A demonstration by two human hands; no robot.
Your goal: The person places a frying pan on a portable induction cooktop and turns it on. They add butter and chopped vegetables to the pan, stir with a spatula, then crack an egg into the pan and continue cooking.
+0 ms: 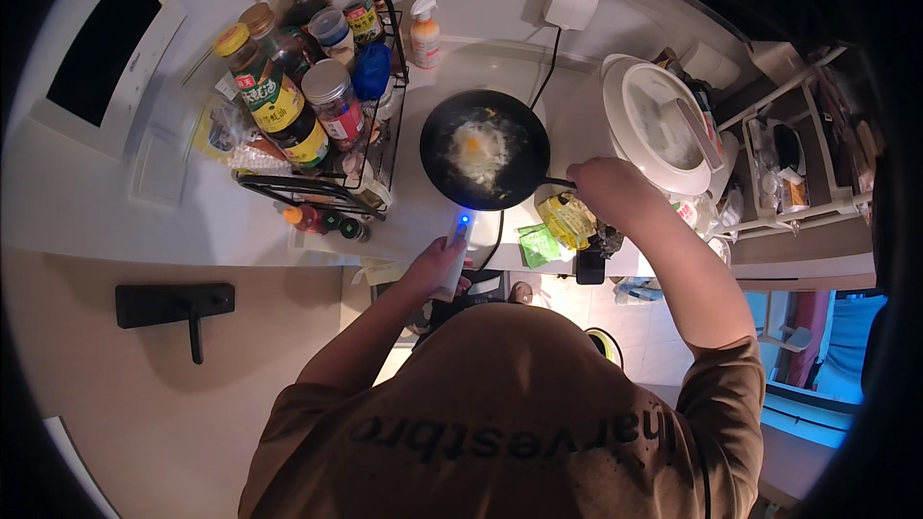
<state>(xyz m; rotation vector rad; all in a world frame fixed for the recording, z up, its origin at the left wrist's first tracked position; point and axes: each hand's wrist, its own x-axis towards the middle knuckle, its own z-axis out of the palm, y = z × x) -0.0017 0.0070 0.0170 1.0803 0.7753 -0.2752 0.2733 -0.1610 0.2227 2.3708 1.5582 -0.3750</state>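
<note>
A black frying pan [440, 158] sits on the white counter with a frying egg [476, 148] in it, its yolk orange amid whitish, partly set egg white. My right hand [613, 191] is wrapped around the pan's handle [559, 182]. Below the pan's near rim, my left hand [436, 263] grips a slim white handheld device [456, 270] with a lit blue light at its far end. What the device is, I cannot tell. A cord runs down beside it from under the pan.
To the left stands a black wire rack [317, 191] full of sauce bottles and jars. A spray bottle [425, 36] is behind the pan. At right are a white lidded pot [663, 122], a yellow food packet [568, 220], a green packet [539, 245] and a phone [590, 267] near the counter edge.
</note>
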